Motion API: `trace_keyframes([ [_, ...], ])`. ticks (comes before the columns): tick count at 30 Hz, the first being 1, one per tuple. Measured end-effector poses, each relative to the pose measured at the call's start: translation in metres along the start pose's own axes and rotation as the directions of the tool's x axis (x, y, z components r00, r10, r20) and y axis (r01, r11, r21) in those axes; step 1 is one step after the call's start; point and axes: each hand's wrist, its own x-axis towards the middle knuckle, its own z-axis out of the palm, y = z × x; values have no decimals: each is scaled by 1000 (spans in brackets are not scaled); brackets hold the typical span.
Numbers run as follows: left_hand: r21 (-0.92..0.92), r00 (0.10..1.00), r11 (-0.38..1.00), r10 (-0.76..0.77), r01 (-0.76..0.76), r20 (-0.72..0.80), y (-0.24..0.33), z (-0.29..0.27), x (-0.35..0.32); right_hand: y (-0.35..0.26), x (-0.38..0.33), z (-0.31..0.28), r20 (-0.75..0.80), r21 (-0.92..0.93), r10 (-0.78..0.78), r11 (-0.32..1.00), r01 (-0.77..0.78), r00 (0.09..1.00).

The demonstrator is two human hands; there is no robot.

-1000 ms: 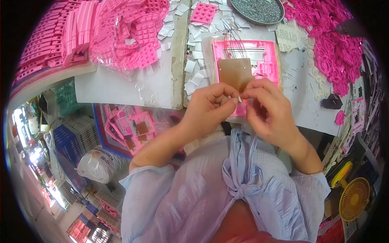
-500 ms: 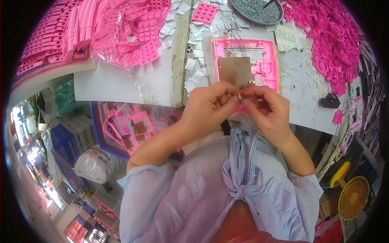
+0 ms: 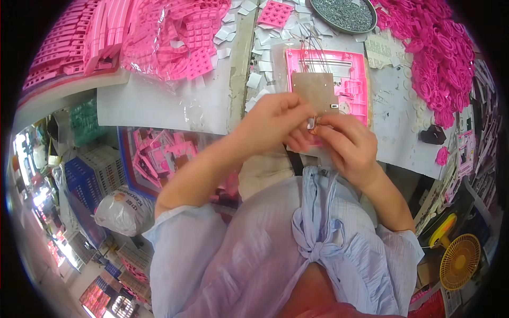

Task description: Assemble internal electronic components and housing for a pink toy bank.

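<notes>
Your right hand (image 3: 351,142) has its thumb and forefinger pinched together on a small pale piece with a coppery loop (image 3: 314,125), just off the near edge of the brown board (image 3: 312,86). Your left hand (image 3: 283,119) is bent in close from the left; it is blurred, so you cannot tell from here whether its fingertips grip the piece or only hover beside it.

The board lies over the left part of the pink case (image 3: 361,87), with thin wires (image 3: 317,59) rising loosely past the far edge. So the board sits over the case, but the case looks unfinished: its right side is uncovered, and the small piece is in your fingers, not set down. No screws can be made out holding the board.
</notes>
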Motion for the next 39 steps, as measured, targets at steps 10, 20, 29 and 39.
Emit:
trace_keyframes([
  [10, 804, 572, 169, 784, -570, 240, -29, -9, 11, 9, 11, -3, 141, -199, -131, 967, 157, 981],
  [20, 886, 396, 66, 908, -459, 138, -35, -17, 12, -9, 14, -13, 340, -299, 27, 951, 81, 940],
  [29, 918, 696, 148, 698, -367, 166, -57, -43, -16, -13, 7, -10, 322, -287, 126, 957, -30, 939],
  [39, 723, 458, 398, 880, -565, -127, -30, -32, -4, -13, 17, -12, 416, -275, 108, 961, 12, 903],
])
